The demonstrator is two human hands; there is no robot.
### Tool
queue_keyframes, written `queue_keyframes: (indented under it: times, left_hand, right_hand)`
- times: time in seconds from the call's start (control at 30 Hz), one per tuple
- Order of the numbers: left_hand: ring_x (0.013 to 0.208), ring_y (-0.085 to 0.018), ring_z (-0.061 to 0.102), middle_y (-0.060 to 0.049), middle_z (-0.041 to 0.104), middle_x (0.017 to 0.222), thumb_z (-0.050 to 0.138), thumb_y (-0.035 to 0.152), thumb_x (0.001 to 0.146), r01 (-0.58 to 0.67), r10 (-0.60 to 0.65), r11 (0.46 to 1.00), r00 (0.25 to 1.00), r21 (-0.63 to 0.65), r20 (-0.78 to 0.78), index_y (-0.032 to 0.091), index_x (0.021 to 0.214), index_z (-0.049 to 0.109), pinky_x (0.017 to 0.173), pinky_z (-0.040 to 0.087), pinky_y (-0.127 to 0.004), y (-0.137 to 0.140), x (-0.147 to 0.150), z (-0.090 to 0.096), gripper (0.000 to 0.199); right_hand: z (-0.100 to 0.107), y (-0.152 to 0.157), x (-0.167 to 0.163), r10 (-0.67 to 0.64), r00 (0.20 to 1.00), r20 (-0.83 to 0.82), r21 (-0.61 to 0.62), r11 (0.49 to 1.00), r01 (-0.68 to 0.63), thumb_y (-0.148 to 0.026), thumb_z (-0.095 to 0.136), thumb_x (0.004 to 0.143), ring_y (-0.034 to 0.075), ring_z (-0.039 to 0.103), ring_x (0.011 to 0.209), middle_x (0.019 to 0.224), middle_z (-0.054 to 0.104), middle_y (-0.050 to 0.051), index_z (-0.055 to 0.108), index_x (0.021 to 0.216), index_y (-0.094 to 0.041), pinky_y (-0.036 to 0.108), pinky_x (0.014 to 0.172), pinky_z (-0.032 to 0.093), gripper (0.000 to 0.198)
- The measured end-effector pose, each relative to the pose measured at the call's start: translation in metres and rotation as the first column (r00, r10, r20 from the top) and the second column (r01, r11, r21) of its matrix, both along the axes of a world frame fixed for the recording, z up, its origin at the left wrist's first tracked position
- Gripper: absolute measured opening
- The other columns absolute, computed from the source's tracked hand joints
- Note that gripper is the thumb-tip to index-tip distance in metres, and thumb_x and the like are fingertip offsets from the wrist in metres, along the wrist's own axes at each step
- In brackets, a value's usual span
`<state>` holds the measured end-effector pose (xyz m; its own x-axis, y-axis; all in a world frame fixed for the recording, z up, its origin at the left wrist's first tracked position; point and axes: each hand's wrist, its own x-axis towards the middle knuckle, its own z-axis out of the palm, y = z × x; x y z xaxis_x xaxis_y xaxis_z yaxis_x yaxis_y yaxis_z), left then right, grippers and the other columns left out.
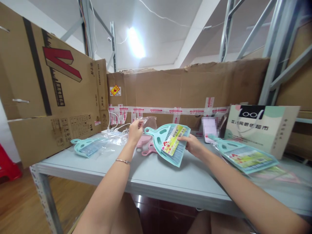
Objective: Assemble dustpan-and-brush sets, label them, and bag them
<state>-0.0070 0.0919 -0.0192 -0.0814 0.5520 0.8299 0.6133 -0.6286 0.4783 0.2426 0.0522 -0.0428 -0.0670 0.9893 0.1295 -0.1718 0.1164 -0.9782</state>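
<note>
A mint-green dustpan [158,138] with a matching brush set in it is tilted above the table, its hanging hole toward the left. My right hand [193,146] grips its right edge, thumb over a yellow-green printed card [174,140]. My left hand [136,128] is closed in a pinch on a clear plastic bag [150,122], beside the dustpan's handle end. Behind the dustpan, partly hidden, lie pink pieces [144,142], one with a looped handle. Another mint dustpan [84,148] without a visible card lies at the left, next to crumpled clear plastic [110,141].
To the right, a carded mint dustpan set [247,156] lies over a pink one in clear wrapping. A paper shopping bag [258,130] and a phone-like object [210,128] stand behind. Cardboard walls [170,87] enclose the grey table [117,169]. White cables [117,126] run at the back left.
</note>
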Motion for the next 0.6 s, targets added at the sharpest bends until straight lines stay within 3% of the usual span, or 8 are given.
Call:
queue_keyframes:
  times: [0.23,0.43,0.53,0.6]
  left_hand:
    - [0.083,-0.017,0.057,-0.006,0.064,0.086,0.047,0.013,0.08,0.216,-0.199,0.976,0.937,0.027,-0.287,0.018,0.089,0.062,0.079,0.046,-0.03,-0.013,0.039,-0.009,0.018]
    - [0.09,-0.017,0.057,-0.007,0.063,0.091,0.042,0.017,0.086,0.302,-0.235,0.949,0.873,0.095,-0.427,0.019,0.098,0.06,0.083,0.046,-0.032,-0.03,0.065,-0.012,0.021]
    - [0.088,-0.017,0.057,-0.006,0.063,0.09,0.042,0.018,0.088,0.341,-0.224,0.926,0.84,0.16,-0.494,0.018,0.098,0.059,0.081,0.047,-0.033,-0.029,0.069,-0.013,0.02]
    - [0.089,-0.017,0.058,-0.006,0.064,0.09,0.044,0.017,0.087,0.32,-0.192,0.922,0.868,0.22,-0.457,0.018,0.097,0.059,0.08,0.048,-0.033,-0.027,0.067,-0.013,0.018]
  right_hand:
    - [-0.005,-0.003,-0.008,0.066,0.995,0.071,0.04,0.997,-0.069,-0.017,0.07,0.06,0.019,0.066,0.073,0.082,0.071,0.004,0.066,0.082,-0.018,0.03,0.065,0.052,0.022]
    - [-0.01,-0.002,-0.019,0.125,0.992,-0.013,0.028,0.992,-0.125,-0.017,0.069,0.06,0.017,0.065,0.068,0.078,0.071,0.003,0.065,0.08,-0.017,0.029,0.064,0.053,0.02]
    - [-0.008,0.0,-0.021,0.062,0.99,-0.129,-0.001,0.998,-0.063,-0.014,0.069,0.06,0.015,0.064,0.06,0.071,0.07,0.001,0.063,0.08,-0.018,0.026,0.058,0.051,0.021]
    - [-0.006,-0.001,-0.021,0.027,0.978,-0.205,-0.001,1.0,-0.028,-0.014,0.068,0.06,0.014,0.063,0.061,0.071,0.07,0.0,0.063,0.082,-0.019,0.025,0.057,0.051,0.023]
